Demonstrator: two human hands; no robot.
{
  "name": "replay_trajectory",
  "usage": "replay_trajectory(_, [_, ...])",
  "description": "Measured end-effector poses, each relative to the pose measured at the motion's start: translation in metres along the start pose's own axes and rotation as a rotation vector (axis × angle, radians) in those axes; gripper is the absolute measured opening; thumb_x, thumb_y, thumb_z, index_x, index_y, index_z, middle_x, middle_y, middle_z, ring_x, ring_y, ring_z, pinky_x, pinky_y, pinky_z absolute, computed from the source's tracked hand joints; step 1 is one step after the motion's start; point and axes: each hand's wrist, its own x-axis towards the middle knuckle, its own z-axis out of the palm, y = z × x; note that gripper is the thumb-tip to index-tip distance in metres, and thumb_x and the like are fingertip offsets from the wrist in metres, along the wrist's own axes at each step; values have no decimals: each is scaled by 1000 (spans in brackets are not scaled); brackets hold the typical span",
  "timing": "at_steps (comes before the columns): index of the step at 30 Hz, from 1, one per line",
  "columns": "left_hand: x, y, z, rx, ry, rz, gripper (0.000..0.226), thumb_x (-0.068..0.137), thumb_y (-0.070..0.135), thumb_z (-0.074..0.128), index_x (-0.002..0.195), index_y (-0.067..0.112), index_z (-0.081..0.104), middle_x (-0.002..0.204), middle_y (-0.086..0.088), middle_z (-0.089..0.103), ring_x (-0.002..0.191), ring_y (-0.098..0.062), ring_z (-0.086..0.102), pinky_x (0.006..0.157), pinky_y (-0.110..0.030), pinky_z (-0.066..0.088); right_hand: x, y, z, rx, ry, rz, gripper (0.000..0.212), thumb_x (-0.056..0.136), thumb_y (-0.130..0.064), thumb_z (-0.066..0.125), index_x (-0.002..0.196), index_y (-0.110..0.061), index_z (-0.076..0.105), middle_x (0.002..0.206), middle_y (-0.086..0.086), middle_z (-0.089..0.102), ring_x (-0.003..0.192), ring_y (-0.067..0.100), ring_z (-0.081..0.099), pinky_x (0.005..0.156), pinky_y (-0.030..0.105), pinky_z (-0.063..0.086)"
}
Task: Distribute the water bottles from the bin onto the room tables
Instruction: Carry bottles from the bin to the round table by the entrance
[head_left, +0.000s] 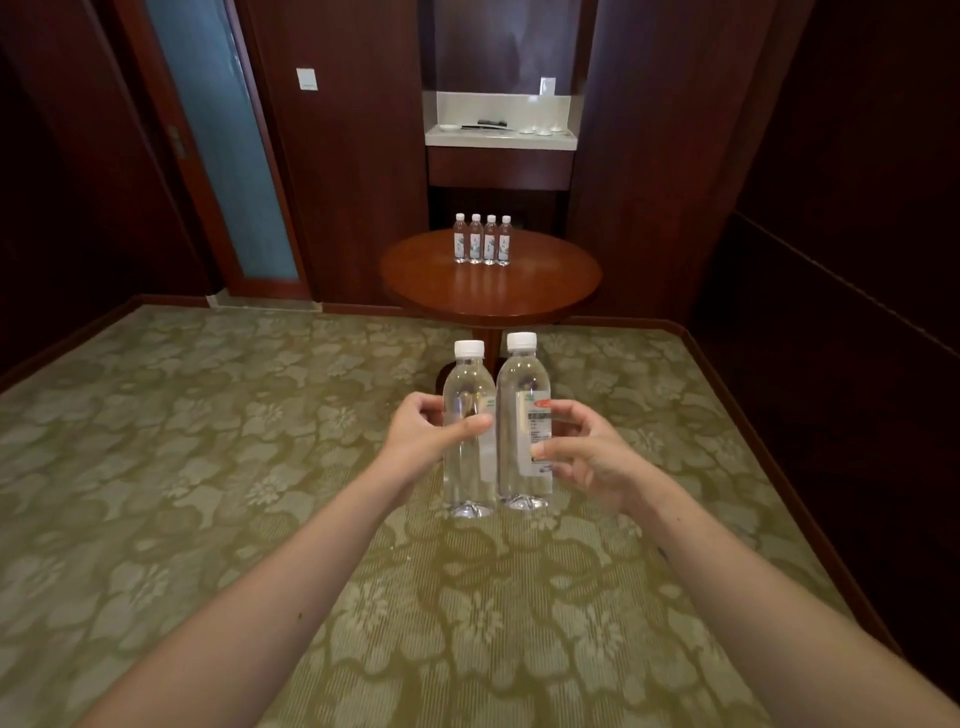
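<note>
I hold two water bottles out in front of me, one in each hand, above the patterned carpet (208, 467). My left hand (421, 431) grips the left bottle (467, 384) around its middle, thumb across the near side and fingers curled round the far side. My right hand (587, 457) grips the right bottle (519, 395) at its label, thumb pressed on the near side and fingers wrapped round the back.

Both bottles stand upright: their long axes run straight up and down, white caps at the top and ridged bases pointing at the floor. They sit side by side, so close at their widest part that I cannot tell whether they touch. The right bottle is a little higher than the left. Its label faces me and to my right; the left bottle shows mostly clear water.

Farther ahead stands a round table (545, 291) of dark polished wood. On its far half four bottles (482, 240) stand upright in a tight row, caps up, labels toward me.

Behind the table a pale shelf (498, 137) sits in a recess of the wood-panelled wall, with a few small items on it too blurred to name. To the left are a door (223, 145) with a frosted pane and a wall switch (306, 79).
</note>
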Motion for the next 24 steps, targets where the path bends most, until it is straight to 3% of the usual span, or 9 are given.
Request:
replay_trajectory(8, [166, 4, 34, -44, -4, -13, 87, 40, 61, 88, 111, 22, 56, 113, -2, 64, 103, -19, 65, 89, -42, 57, 162, -32, -55, -16, 6, 6, 63, 71, 18, 74, 126, -9, 57, 114, 16, 67, 97, 27, 72, 83, 45, 60])
replay_trajectory(15, [345, 42, 49, -69, -34, 21, 88, 40, 57, 90, 111, 18, 56, 113, -5, 67, 102, -21, 68, 89, -43, 58, 323, -89, -92, -4, 40, -42, 56, 73, 19, 71, 121, -9, 60, 109, 14, 66, 99, 26, 69, 76, 38, 59])
replay_trajectory(19, [429, 60, 65, -30, -67, 22, 74, 56, 47, 91, 114, 19, 55, 113, -1, 66, 103, -18, 66, 89, -39, 57, 394, -113, -116, 25, 75, -33, 58, 72, 19, 71, 121, -9, 59, 108, 12, 68, 101, 26, 69, 76, 38, 59])
replay_trajectory(24, [512, 67, 92, -25, -72, 0, 66, 61, 40, 90, 113, 18, 54, 109, -1, 68, 100, -17, 67, 81, -33, 57, 476, -130, -154, 23, 67, 1, 58, 71, 20, 72, 120, -8, 58, 102, 9, 68, 92, 21, 70, 70, 34, 58])
